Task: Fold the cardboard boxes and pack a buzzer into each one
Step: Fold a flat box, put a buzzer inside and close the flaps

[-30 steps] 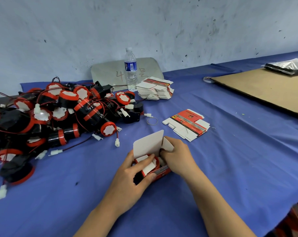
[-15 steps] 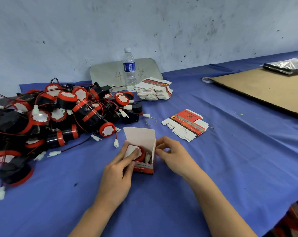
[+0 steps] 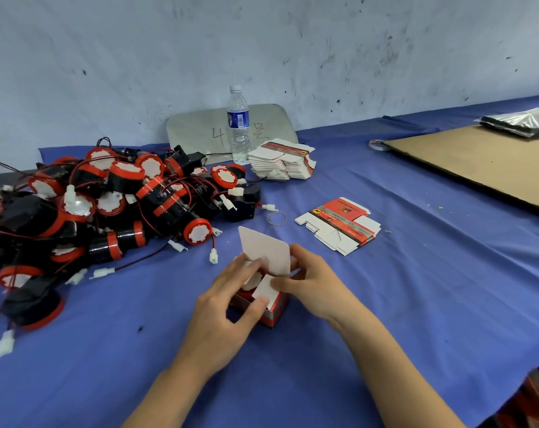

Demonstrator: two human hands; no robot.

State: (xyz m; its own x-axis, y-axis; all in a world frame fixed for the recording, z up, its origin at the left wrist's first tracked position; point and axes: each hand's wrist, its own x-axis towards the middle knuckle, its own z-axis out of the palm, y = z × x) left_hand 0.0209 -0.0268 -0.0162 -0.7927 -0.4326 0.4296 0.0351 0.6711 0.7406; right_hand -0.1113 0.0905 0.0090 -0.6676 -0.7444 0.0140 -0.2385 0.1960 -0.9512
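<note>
Both hands gripped the small red box [image 3: 272, 313], near centre on the blue cloth [image 3: 416, 304]. The left hand [image 3: 228, 304] curled round its left side; the right hand [image 3: 314, 285] held the right side, thumb on a side flap [image 3: 265, 290]. Half a second earlier that flap stood open; it now lay over the buzzer [image 3: 252, 278], mostly covering it. The lid [image 3: 265, 251] stood upright. Judgement: buzzer seated, closing begun, lid tuck outstanding.

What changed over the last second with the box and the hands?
The box was turned from tilted to upright, lid flap still raised. The left hand moved from its side to press a small side flap over the buzzer; the right hand closed in, holding the right side. The buzzer pile, flat boxes and bottle stayed put.
</note>
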